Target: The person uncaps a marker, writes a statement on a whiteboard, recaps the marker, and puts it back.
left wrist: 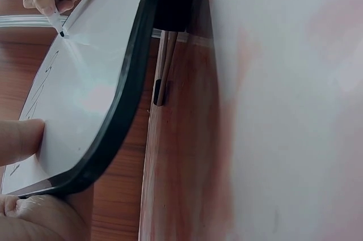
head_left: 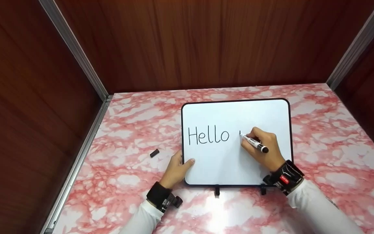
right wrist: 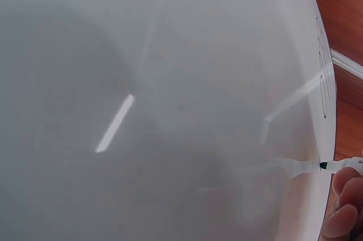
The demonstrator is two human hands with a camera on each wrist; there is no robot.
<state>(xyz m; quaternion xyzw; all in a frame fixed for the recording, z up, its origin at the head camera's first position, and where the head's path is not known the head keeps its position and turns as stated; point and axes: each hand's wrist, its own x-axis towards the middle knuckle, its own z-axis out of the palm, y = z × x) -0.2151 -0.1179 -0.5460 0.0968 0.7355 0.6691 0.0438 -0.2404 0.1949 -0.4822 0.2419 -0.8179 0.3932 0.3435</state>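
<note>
A whiteboard (head_left: 213,165) with a black frame stands propped on the table, the word "Hello" (head_left: 208,136) written on it in black. My right hand (head_left: 266,148) pinches a black-and-white marker (head_left: 255,143), its tip at the board just right of the word, beside a short dark stroke. My left hand (head_left: 175,169) grips the board's lower left edge, thumb on the white face and fingers behind. The left wrist view shows that thumb (left wrist: 20,142) on the surface and the marker (left wrist: 57,22) meeting the board farther off. In the right wrist view the marker's dark tip (right wrist: 323,165) touches the board.
A black marker cap (head_left: 154,153) lies on the red-and-white marbled table (head_left: 125,182), left of the board. Two small black feet (head_left: 217,191) show under the board's lower edge. Brown wood-grain panels (head_left: 187,45) with metal edging enclose the back and sides.
</note>
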